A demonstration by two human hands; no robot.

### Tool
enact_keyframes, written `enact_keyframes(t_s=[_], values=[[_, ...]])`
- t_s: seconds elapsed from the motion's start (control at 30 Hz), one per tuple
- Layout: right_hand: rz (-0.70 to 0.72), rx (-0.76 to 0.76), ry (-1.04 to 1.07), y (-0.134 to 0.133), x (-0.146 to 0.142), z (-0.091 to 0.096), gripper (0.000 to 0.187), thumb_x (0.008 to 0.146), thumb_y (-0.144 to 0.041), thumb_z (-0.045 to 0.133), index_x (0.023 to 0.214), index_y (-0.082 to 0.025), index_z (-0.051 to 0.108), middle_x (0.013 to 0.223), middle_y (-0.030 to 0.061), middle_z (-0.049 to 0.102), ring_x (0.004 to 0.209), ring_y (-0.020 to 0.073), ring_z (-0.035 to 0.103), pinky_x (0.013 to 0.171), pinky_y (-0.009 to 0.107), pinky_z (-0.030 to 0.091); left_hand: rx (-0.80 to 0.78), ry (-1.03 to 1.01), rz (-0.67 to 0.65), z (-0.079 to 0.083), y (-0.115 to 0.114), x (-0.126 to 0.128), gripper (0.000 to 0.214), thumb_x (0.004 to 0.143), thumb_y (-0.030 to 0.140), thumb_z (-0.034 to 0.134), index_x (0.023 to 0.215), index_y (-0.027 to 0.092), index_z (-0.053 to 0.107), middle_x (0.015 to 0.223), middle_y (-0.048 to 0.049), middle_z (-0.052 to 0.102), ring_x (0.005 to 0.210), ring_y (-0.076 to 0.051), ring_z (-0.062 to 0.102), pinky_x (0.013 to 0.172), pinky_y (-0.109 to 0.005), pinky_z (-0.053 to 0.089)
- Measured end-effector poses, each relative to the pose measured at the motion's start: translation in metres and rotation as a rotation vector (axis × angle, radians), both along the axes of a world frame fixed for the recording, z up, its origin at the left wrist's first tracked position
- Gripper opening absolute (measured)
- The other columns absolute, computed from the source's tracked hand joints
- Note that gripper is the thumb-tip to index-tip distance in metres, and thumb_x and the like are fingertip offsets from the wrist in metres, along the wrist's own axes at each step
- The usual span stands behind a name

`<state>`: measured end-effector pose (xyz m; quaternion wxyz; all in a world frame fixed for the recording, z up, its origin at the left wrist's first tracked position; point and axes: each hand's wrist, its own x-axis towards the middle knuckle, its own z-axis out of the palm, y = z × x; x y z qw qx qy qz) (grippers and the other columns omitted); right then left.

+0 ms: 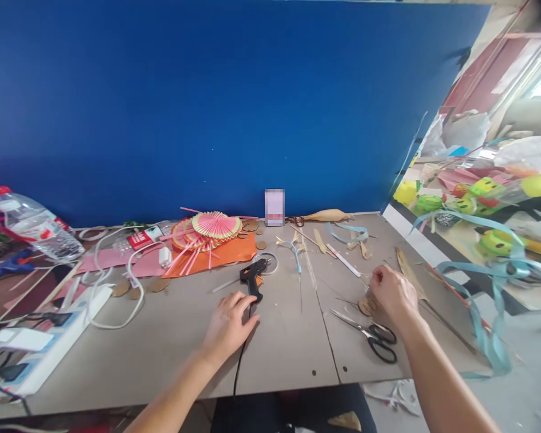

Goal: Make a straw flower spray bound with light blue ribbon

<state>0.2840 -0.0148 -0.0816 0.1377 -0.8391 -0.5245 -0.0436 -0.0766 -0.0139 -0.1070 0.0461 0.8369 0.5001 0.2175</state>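
My left hand (pixel 232 319) rests low over the table with thumb and fingers apart, holding nothing. Its fingertips come right up to the handle of a black glue gun (pixel 252 278); I cannot tell if they touch it. The gun's cord runs down beneath that hand. At the right, my right hand (pixel 393 294) has its fingers curled together, and whatever is in them is hidden. Just beneath its fingertips lies a small brown round piece (pixel 366 307). Scissors with black handles (pixel 374 335) lie partly open below it. A pale blue ribbon figure (pixel 296 255) lies between the hands.
Pink-and-green paper fans (pixel 216 227) sit on orange paper (pixel 234 255) at the back left. A white power strip (pixel 63 337), looped white cables and a plastic bottle (pixel 40 225) stand left. Blue ribbon (pixel 473 300) hangs off the right edge. A blue panel (pixel 252 108) rises behind.
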Motion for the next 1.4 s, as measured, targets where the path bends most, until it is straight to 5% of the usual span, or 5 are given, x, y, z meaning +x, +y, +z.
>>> enact_keyframes(t_s=[0.13, 0.43, 0.8, 1.0, 1.4], values=[[-0.01, 0.092, 0.135, 0.003, -0.005, 0.001, 0.014, 0.071, -0.027, 0.045, 0.076, -0.021, 0.057, 0.071, 0.0026, 0.062, 0.066, 0.017, 0.053, 0.053, 0.024, 0.032, 0.051, 0.018, -0.017, -0.001, 0.01, 0.01, 0.027, 0.072, 0.028, 0.054, 0.098, 0.022, 0.054, 0.084, -0.0034, 0.052, 0.082, -0.019, 0.051, 0.075, -0.032, 0.04], [0.592, 0.057, 0.152, -0.021, -0.084, -0.017, 0.016, 0.075, -0.013, 0.042, 0.072, -0.017, 0.057, 0.082, 0.0058, 0.059, 0.081, 0.0174, 0.05, 0.073, 0.025, 0.035, 0.129, 0.097, -0.041, -0.01, 0.03, 0.014, 0.017, 0.075, 0.025, 0.05, 0.09, 0.02, 0.056, 0.083, -0.0039, 0.049, 0.078, -0.017, 0.048, 0.071, -0.031, 0.039], [0.317, -0.095, -0.005, 0.009, -0.02, -0.017, 0.019, 0.077, -0.014, 0.04, 0.072, -0.015, 0.058, 0.077, 0.0078, 0.058, 0.077, 0.0187, 0.05, 0.07, 0.027, 0.032, 0.168, 0.116, -0.062, -0.005, 0.03, 0.001, 0.019, 0.076, 0.023, 0.048, 0.094, 0.02, 0.056, 0.083, -0.0043, 0.049, 0.079, -0.017, 0.049, 0.073, -0.032, 0.041], [0.379, -0.099, 0.009, -0.017, -0.027, -0.017, 0.016, 0.077, -0.018, 0.042, 0.074, -0.019, 0.058, 0.075, 0.0016, 0.06, 0.072, 0.0129, 0.052, 0.065, 0.021, 0.033, 0.045, 0.07, -0.243, -0.003, -0.02, 0.015, 0.023, 0.076, 0.026, 0.048, 0.098, 0.023, 0.054, 0.095, -0.005, 0.051, 0.086, -0.017, 0.052, 0.075, -0.028, 0.044], [0.142, -0.024, -0.01, -0.016, 0.007, -0.02, 0.02, 0.078, -0.022, 0.042, 0.085, -0.019, 0.061, 0.084, 0.0073, 0.06, 0.082, 0.0178, 0.052, 0.071, 0.026, 0.033, 0.124, 0.152, -0.378, -0.034, -0.048, -0.034, 0.024, 0.078, 0.027, 0.048, 0.101, 0.027, 0.056, 0.094, -0.0008, 0.059, 0.086, -0.012, 0.057, 0.077, -0.019, 0.046]])
